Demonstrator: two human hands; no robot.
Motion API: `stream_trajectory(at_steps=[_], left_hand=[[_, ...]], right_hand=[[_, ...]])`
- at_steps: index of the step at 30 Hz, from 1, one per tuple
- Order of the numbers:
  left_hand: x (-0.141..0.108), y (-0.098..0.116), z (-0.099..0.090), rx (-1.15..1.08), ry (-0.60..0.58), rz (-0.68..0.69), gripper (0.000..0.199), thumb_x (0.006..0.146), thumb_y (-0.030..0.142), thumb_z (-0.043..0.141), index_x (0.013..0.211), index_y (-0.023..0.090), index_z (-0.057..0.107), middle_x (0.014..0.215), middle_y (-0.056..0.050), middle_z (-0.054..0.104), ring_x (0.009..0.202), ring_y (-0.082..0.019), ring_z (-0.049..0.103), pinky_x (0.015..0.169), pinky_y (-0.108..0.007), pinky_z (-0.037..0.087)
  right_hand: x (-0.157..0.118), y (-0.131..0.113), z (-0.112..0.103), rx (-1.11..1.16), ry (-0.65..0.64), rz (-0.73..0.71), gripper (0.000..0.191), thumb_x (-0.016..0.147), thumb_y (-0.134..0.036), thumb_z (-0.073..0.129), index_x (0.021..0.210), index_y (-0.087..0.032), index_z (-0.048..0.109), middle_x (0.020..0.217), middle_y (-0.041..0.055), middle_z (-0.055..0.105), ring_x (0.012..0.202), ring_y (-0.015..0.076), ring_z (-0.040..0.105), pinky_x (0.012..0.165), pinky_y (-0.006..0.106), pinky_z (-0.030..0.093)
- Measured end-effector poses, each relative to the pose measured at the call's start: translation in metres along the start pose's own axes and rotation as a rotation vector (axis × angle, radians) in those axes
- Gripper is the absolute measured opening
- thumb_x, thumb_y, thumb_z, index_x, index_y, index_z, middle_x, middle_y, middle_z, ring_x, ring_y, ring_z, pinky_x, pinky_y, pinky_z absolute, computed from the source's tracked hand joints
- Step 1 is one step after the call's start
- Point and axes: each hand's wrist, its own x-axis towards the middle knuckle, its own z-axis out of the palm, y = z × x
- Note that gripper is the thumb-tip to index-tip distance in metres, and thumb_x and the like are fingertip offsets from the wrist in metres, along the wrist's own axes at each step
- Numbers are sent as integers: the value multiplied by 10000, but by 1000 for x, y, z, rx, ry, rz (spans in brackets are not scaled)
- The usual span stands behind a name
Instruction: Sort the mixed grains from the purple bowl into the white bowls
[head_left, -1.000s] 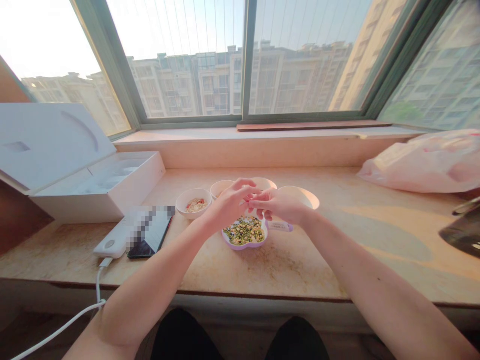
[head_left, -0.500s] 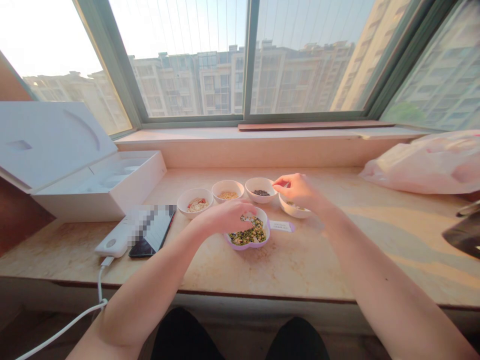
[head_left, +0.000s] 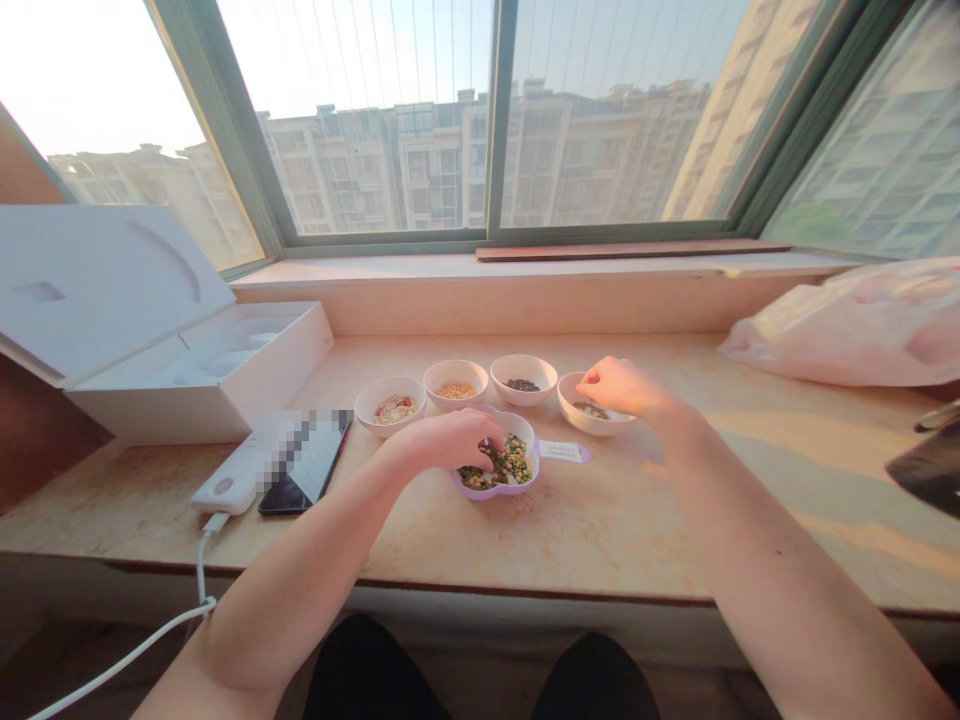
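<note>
The fingertips of my left hand (head_left: 461, 440) dip into a purple-rimmed, white-lined bowl (head_left: 531, 442). Mixed green and yellow beans (head_left: 516, 462) fill this bowl, and its labelled handle (head_left: 564, 453) points right. Thumb and fingers of that hand look apart, though their tips are partly hidden among the beans. Over a small white bowl (head_left: 616, 424) at the right, my right hand (head_left: 621, 386) is closed in a pinch; anything between its fingertips is too small to make out. Some mixed pieces (head_left: 591, 409) lie inside that bowl.
Behind stand white bowls with dark seeds (head_left: 521, 385), yellow grains (head_left: 456, 391) and pale and red pieces (head_left: 396, 408). Left are a phone (head_left: 304, 485), a cabled power bank (head_left: 229, 485) and an open white box (head_left: 277, 350). A plastic bag (head_left: 855, 330) lies right.
My right hand has moved right, from beside the dark-seed bowl to above the rightmost bowl. My left hand has lowered its fingers into the beans.
</note>
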Motion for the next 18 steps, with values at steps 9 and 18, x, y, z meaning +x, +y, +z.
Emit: stream_trajectory(at_steps=[9, 18], left_hand=[[1, 4, -1, -96, -57, -75, 271, 860, 137, 560, 1007, 205, 778, 1090, -37, 756, 978, -181, 653, 850, -273, 482], [1, -5, 5, -118, 69, 6, 339, 785, 60, 534, 966, 228, 765, 1012, -25, 770, 898, -175, 682, 763, -254, 483]], right_hand=[[7, 7, 2, 48, -25, -37, 114, 721, -184, 687, 771, -210, 786, 862, 70, 771, 750, 194, 673, 581, 263, 401], [9, 10, 6, 57, 5, -89, 111, 698, -265, 746, 782, -229, 810, 833, 69, 771, 756, 221, 702, 636, 288, 464]])
